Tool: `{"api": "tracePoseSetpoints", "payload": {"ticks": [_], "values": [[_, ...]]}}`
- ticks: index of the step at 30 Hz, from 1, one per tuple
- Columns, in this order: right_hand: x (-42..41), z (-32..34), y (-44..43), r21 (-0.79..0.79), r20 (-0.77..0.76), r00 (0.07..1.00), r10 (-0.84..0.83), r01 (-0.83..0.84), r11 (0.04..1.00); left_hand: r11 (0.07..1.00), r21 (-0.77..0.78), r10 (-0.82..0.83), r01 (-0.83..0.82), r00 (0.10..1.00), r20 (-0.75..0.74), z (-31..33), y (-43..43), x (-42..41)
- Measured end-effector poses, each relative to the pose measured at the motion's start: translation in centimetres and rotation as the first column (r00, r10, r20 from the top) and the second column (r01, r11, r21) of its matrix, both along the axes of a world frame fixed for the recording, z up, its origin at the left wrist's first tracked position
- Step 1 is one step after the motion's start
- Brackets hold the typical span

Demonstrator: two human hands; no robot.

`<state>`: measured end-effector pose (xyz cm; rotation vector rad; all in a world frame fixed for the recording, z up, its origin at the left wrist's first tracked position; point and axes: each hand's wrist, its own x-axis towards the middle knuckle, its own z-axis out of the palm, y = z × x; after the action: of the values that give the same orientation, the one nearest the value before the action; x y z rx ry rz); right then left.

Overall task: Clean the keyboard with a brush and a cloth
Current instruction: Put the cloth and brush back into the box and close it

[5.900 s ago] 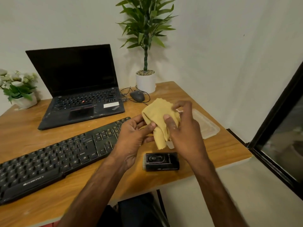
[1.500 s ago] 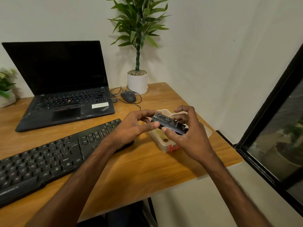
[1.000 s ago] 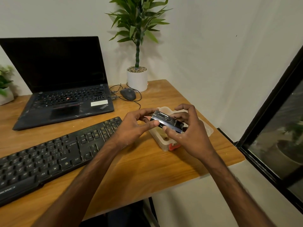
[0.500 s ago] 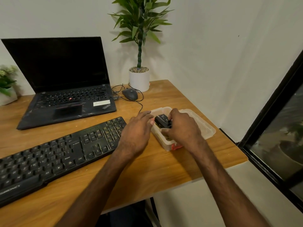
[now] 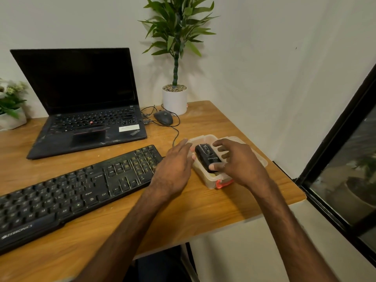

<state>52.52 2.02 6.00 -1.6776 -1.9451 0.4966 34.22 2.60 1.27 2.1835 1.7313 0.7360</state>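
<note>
The black keyboard (image 5: 81, 190) lies across the left of the wooden desk (image 5: 203, 210). A small black brush (image 5: 206, 158) rests tilted inside a clear plastic container (image 5: 210, 183) near the desk's right edge. A sliver of yellow cloth (image 5: 212, 174) shows under the brush. My right hand (image 5: 240, 163) hovers over the container, its thumb touching the brush's near end and its fingers spread loosely beside it. My left hand (image 5: 175, 167) lies with straight fingers against the container's left wall.
An open black laptop (image 5: 87, 110) stands behind the keyboard. A wired mouse (image 5: 163, 117) and a potted plant (image 5: 175, 98) sit at the back, and a small flower pot (image 5: 12, 110) at far left. The desk's edge runs just right of the container.
The cloth, held earlier, now lies in the container. My hands lowered the brush into the container; my right fingers have loosened off it, and my left hand has flattened beside the container.
</note>
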Motion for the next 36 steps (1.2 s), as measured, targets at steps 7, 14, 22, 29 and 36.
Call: {"api": "tracePoseSetpoints", "payload": {"ticks": [7, 14, 22, 29, 36], "values": [[4.5, -1.3, -0.2, 0.267, -0.193, 0.961, -0.199, 0.246, 0.932, 0.985, -0.154, -0.031, 0.083, 0.949, 0.314, -0.4, -0.5, 1.6], [7.5, -5.0, 1.4, 0.042, 0.094, 0.946, -0.310, 0.307, 0.951, 0.970, -0.207, -0.049, 0.125, 0.939, 0.341, -0.5, -0.9, 2.7], [7.5, -3.8, 2.0, 0.050, -0.244, 0.904, -0.352, 0.374, 0.926, 0.985, -0.120, -0.060, 0.120, 0.908, 0.415, -0.6, -1.1, 2.0], [3.1, -0.8, -2.7, 0.594, -0.399, 0.916, 0.024, 0.238, 0.769, 0.979, -0.131, -0.066, 0.154, 0.856, 0.512, -0.7, -2.0, 2.0], [0.7, -4.2, -3.9, 0.614, 0.158, 0.957, 0.245, -0.289, 0.735, 0.976, -0.177, 0.052, 0.124, 0.660, 0.750, -1.1, -2.2, 2.1]]}}
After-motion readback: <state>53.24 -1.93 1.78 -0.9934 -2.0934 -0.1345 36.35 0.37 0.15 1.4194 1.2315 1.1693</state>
